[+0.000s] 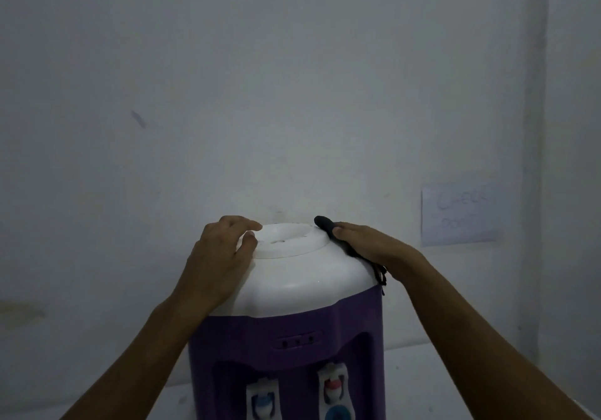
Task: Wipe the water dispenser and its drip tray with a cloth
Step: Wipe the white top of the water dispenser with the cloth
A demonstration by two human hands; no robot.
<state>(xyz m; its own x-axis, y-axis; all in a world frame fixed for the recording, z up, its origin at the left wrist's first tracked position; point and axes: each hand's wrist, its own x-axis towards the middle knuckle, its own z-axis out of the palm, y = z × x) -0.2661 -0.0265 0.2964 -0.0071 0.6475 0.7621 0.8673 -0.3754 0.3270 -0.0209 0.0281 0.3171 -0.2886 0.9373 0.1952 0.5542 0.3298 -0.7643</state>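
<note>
A purple water dispenser (pixel 286 328) with a white domed top (pixel 302 276) stands in front of me against the wall. Two white taps, one with a blue button (pixel 261 401) and one with a red button (pixel 333 385), show at the bottom edge. My left hand (pixel 218 257) rests on the left side of the white top, fingers curled at the rim of the bottle socket (pixel 286 240). My right hand (pixel 367 247) presses a dark cloth (pixel 328 226) flat against the right side of the top; the cloth's frayed end hangs at the edge. The drip tray is out of view.
A pale wall (pixel 292 94) rises directly behind the dispenser. A paper note (pixel 461 214) with faint writing is stuck to it at the right. A vertical wall edge (pixel 536 159) runs down the far right. The dispenser sits on a light surface (pixel 422 380).
</note>
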